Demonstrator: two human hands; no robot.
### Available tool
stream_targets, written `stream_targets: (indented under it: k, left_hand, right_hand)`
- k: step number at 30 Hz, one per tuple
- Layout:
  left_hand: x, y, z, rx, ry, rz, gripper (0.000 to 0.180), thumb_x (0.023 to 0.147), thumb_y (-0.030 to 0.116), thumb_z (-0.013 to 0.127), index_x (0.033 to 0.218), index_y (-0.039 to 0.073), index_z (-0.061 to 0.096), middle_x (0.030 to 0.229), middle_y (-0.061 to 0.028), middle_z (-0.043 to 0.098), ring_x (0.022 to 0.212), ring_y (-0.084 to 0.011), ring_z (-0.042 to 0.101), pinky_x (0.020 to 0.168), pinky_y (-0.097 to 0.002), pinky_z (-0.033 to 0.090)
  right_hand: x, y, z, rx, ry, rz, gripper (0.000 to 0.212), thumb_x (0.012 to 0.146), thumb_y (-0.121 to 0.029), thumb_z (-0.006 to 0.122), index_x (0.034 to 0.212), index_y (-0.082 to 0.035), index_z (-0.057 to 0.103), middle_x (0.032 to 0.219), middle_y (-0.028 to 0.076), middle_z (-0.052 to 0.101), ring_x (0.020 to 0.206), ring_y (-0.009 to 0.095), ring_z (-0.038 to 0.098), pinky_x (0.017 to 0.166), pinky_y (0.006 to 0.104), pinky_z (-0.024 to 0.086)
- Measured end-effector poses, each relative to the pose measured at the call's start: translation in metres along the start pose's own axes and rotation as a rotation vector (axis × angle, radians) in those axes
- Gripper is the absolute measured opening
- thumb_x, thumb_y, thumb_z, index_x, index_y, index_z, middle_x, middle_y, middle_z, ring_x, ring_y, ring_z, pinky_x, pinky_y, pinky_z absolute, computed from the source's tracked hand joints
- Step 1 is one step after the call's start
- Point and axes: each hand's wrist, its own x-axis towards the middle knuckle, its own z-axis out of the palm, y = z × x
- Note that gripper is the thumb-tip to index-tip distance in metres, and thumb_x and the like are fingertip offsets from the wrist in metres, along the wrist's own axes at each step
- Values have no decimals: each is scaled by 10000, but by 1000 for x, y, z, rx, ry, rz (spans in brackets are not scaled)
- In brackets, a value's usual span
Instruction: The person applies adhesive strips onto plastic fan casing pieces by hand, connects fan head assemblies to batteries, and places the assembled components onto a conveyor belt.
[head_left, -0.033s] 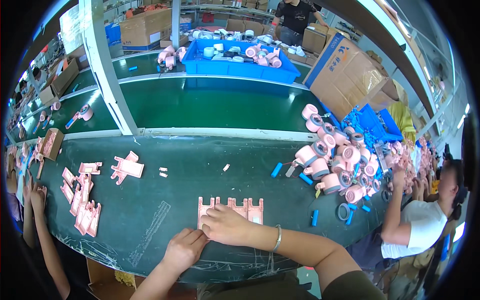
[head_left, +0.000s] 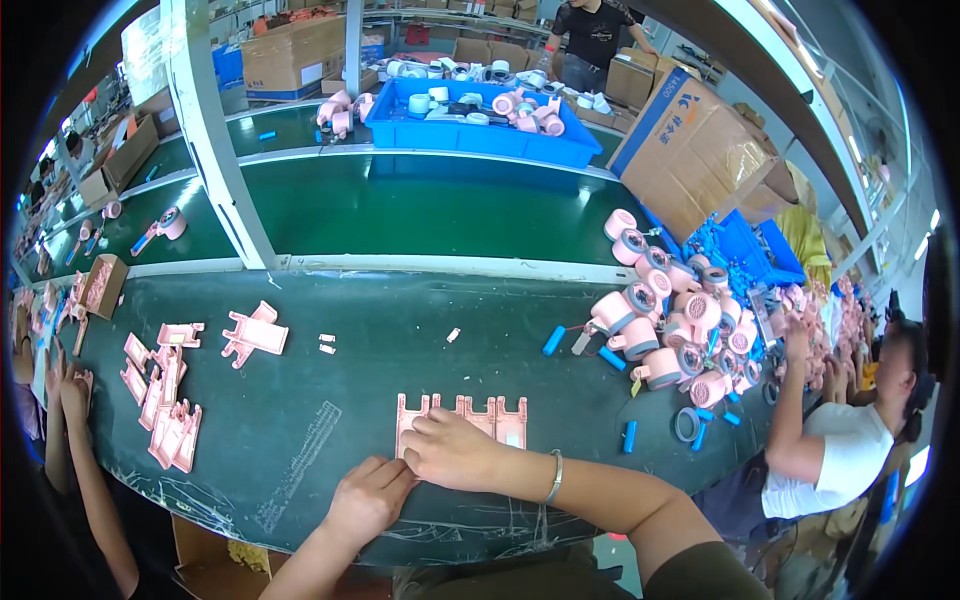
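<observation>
Several pink plastic handle shells (head_left: 513, 425) lie side by side in a row in front of me, notched ends pointing away. My right hand (head_left: 450, 450), wearing a bracelet, is over the left part of the row with its fingers pinched downward. Close against it, my left hand (head_left: 370, 498) has its fingers closed at the near left corner of the row. Whatever the fingertips hold is hidden beneath them. Small pale pieces (head_left: 453, 335) sit farther off, with two more small pale parts (head_left: 327, 344) to the left.
Loose pink shells (head_left: 255, 335) and a stack of them (head_left: 175, 435) lie left. At right is a heap of pink fan heads (head_left: 700, 310) with blue cylinders (head_left: 629, 436). Beyond the green belt (head_left: 400, 210) stands a blue bin (head_left: 480, 135). Co-workers' arms (head_left: 790, 400) flank me.
</observation>
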Motion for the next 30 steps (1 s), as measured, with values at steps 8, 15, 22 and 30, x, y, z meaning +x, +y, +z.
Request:
stream_targets:
  k: [8, 15, 22, 30]
  left_hand:
    - [-2, -4, 1, -24, 7, 11, 148, 595, 34, 669, 739, 60, 645, 706, -36, 576, 647, -200, 557, 573, -294, 476]
    - [-2, -4, 1, -32, 2, 0, 156, 601, 36, 665, 753, 64, 645, 705, -40, 578, 666, -204, 565, 584, -295, 483]
    - [0, -1, 1, -45, 52, -17, 124, 595, 32, 660, 712, 60, 632, 685, -40, 576, 658, -201, 571, 575, -293, 483]
    - [-3, -5, 0, -36, -9, 1, 72, 648, 76, 670, 710, 75, 633, 682, -31, 572, 627, -189, 549, 554, -294, 468]
  right_hand:
    - [10, 0, -2, 11, -135, -33, 93, 675, -158, 573, 675, -79, 624, 730, 1, 509, 779, 146, 511, 667, 292, 391]
    - [11, 0, -2, -9, -142, -21, 100, 695, -171, 573, 637, -118, 635, 728, 5, 538, 792, 156, 539, 652, 298, 397]
    - [8, 3, -1, 26, -145, -57, 107, 701, -175, 572, 640, -114, 634, 737, 15, 539, 767, 161, 553, 636, 307, 416]
    - [21, 1, -6, 85, -270, -43, 91, 690, -142, 565, 677, -58, 598, 702, 43, 522, 715, 181, 566, 630, 322, 450]
